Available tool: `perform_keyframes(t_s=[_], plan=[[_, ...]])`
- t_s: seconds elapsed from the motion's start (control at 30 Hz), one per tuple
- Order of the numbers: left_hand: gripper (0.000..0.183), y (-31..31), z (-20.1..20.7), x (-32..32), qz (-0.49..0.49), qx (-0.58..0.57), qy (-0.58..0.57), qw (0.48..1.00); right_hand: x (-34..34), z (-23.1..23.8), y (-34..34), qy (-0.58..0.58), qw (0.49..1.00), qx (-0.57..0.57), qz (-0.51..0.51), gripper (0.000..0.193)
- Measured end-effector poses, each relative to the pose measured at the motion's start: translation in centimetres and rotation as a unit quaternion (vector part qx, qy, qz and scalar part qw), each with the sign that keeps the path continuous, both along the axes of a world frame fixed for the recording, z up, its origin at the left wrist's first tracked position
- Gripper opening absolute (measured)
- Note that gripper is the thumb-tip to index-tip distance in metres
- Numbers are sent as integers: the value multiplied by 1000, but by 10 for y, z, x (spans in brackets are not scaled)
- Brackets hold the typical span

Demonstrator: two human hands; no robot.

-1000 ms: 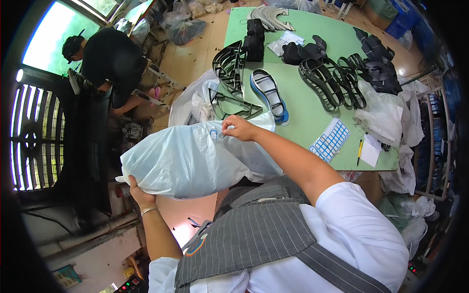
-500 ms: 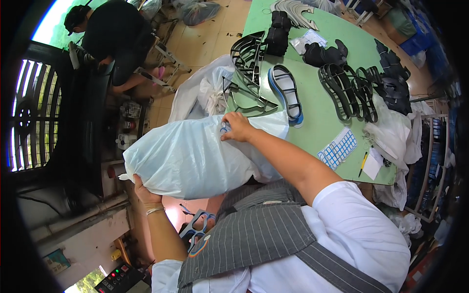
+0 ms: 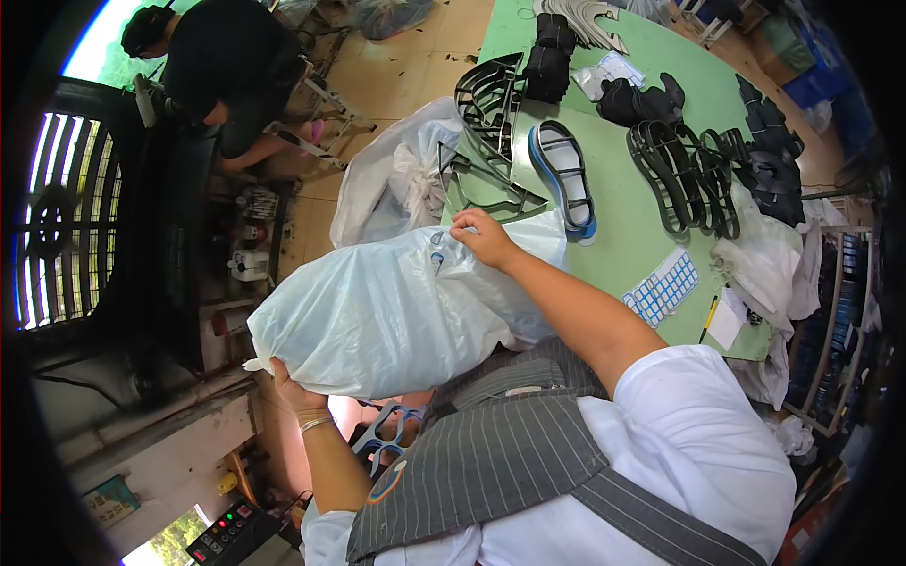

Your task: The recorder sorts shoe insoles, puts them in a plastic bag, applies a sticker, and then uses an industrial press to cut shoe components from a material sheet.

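Note:
A large, full white plastic bag [image 3: 377, 316] lies across my lap against the near left edge of the green table. My left hand [image 3: 297, 387] grips its lower left corner, thumb on top. My right hand [image 3: 483, 240] is closed above the bag's upper side, fingertips pinched together; what they hold, if anything, I cannot make out. Just left of those fingers, a small blue-and-white piece [image 3: 437, 257] shows on the bag's surface, perhaps through a tear. Beyond the right hand, a blue-edged shoe sole [image 3: 540, 156] lies on the table beside thin black sole-shaped frames [image 3: 486, 104].
The green table [image 3: 604, 255] carries more black sole frames [image 3: 665, 174], a sheet of blue-and-white labels [image 3: 662, 286] and a yellow pen [image 3: 710, 316]. Another tied plastic bag [image 3: 415, 174] stands left of the table. A person in black [image 3: 231, 75] bends at the far left.
My right hand has lifted off the small blue-and-white piece and moved slightly right, uncovering it. The left hand keeps its hold on the corner. The view has shifted slightly.

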State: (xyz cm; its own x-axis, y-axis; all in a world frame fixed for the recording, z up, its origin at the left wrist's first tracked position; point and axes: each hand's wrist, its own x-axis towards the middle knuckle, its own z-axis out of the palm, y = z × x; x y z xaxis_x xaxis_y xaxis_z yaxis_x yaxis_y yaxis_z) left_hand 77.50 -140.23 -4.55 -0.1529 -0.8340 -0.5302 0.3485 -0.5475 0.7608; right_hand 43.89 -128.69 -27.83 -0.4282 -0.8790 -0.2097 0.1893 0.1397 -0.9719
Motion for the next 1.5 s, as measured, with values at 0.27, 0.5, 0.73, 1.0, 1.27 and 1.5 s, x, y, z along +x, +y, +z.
perform_keyframes(t_s=[0.27, 0.5, 0.73, 1.0, 1.27, 1.5], plan=[[53, 7, -11, 5, 2, 9, 15, 1000, -2, 3, -20, 125, 991, 30, 45, 19], [54, 8, -14, 12, 39, 19, -18, 999, -10, 12, -9, 60, 991, -47, 113, 17], [52, 8, -21, 21, 45, 29, -19, 998, 3, 23, -7, 138, 970, -11, 202, 15], [51, 7, -20, 20, 10, 21, 10, 1000, 20, 28, -4, 229, 963, 3, 140, 15], [53, 12, -13, 9, -1, 27, -4, 1000, 33, 23, -9, 206, 975, 63, 53, 25], [55, 16, -14, 5, 4, 29, -13, 999, 17, 28, -17, 240, 947, 131, 167, 43]])
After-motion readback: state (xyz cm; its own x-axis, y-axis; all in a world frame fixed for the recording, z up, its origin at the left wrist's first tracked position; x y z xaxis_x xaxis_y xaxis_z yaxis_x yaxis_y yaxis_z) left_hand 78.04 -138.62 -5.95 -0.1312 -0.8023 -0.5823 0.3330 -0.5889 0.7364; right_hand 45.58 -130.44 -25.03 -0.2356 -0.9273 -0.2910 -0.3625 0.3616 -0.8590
